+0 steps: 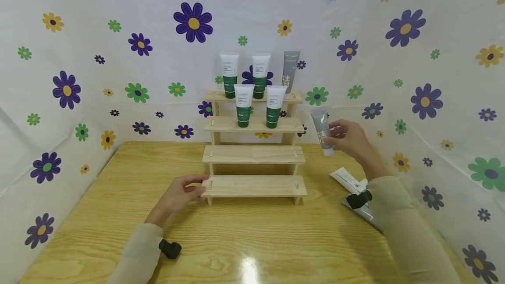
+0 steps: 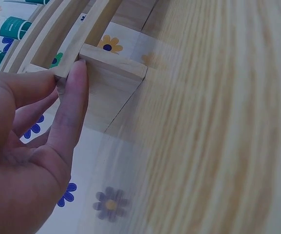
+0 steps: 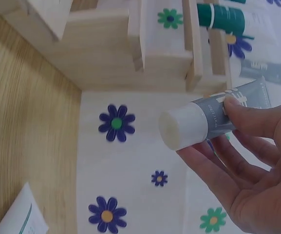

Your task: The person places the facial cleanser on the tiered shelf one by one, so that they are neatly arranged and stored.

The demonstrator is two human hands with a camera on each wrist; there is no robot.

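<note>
A wooden stepped display stand [image 1: 254, 186] rises in four tiers. My left hand [image 1: 177, 196] pinches the left end of its lowest board, thumb and finger on either side of the edge in the left wrist view. Right of the stand, my right hand [image 1: 349, 137] holds a grey squeeze tube [image 1: 320, 127] in the air, its white cap [image 3: 181, 126] pointing down. On the top tier stand two white-and-green tubes [image 1: 230, 73] and another grey tube [image 1: 290, 71]. Two more white-and-green tubes [image 1: 244, 104] occupy the second tier. Both lower tiers are bare.
Beneath my right forearm, a white tube [image 1: 344, 179] and a grey tube [image 1: 368, 217] lie on the wooden table [image 1: 236, 236]. A flowered cloth [image 1: 169, 60] hangs behind and along both sides. Each wrist carries a small black camera [image 1: 170, 249].
</note>
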